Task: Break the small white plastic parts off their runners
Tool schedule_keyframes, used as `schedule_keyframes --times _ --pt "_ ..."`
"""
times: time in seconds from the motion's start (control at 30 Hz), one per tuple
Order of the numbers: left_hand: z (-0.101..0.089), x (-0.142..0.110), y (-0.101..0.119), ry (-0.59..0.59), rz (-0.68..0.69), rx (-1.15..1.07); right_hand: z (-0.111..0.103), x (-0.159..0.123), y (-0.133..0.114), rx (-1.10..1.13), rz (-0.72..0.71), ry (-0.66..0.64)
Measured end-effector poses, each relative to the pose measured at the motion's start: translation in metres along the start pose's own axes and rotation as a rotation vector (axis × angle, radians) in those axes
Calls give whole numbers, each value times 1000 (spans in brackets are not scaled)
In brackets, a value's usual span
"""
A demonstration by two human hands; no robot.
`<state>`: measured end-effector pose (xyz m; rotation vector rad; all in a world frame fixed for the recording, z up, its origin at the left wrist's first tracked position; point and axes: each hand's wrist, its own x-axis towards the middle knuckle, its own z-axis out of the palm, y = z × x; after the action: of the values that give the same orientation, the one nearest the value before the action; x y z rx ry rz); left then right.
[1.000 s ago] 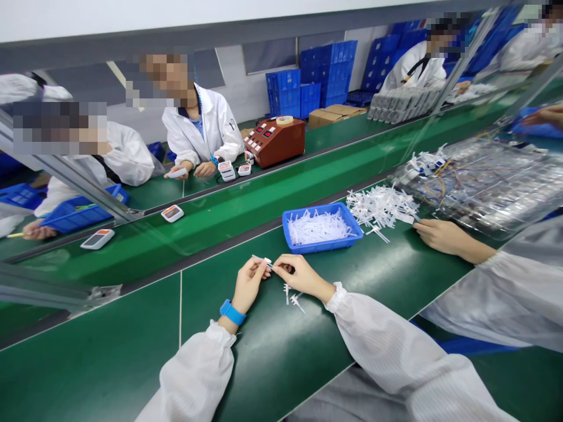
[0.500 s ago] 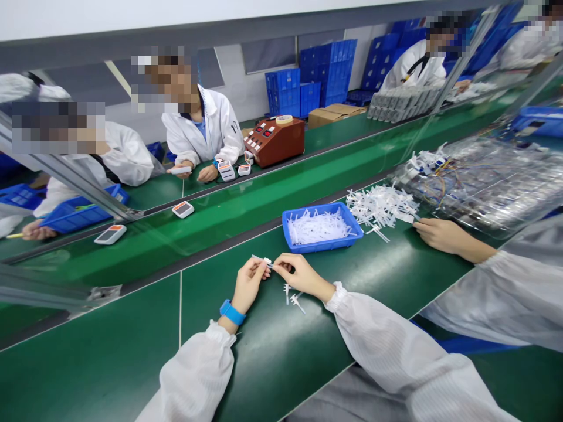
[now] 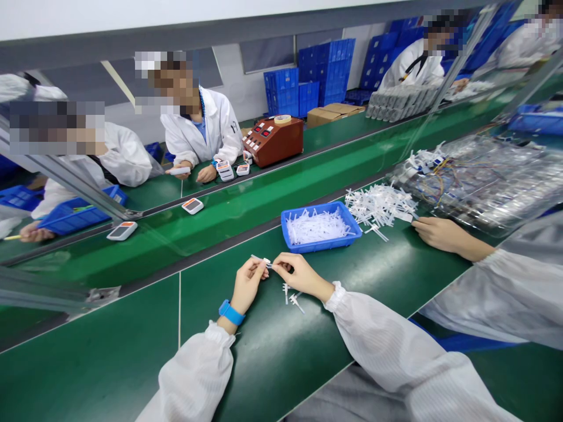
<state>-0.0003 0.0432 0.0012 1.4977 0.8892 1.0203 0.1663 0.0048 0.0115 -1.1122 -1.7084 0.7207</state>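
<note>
Over the green bench, my left hand (image 3: 248, 280), with a blue band at the wrist, pinches a small white plastic connector with thin tubing (image 3: 266, 261). My right hand (image 3: 303, 274) grips the tubing end of the same piece between thumb and forefinger, so both hands nearly touch. Fingers hide part of the piece. Two similar white connectors (image 3: 296, 303) lie on the bench just below my right hand. Beyond my hands stands a blue tray (image 3: 288, 241) holding many short translucent tube pieces (image 3: 317, 226).
A heap of white connectors (image 3: 380, 204) lies right of the tray. A co-worker's hand (image 3: 444, 235) rests near it, beside plastic-wrapped parts (image 3: 497, 181). Behind the bench runs a green conveyor belt (image 3: 237, 205) carrying white devices (image 3: 192, 205). Co-workers sit across it, near a brown box-shaped instrument (image 3: 281, 143).
The white devices on the belt have shifted to the right. My hands keep the same pinch on the connector with hardly any visible movement.
</note>
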Motion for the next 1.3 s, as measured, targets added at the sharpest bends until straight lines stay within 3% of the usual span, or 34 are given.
schedule_keyframes --times 1.3 --pt "3 -1 9 5 8 36 0 0 2 -27 -13 -27"
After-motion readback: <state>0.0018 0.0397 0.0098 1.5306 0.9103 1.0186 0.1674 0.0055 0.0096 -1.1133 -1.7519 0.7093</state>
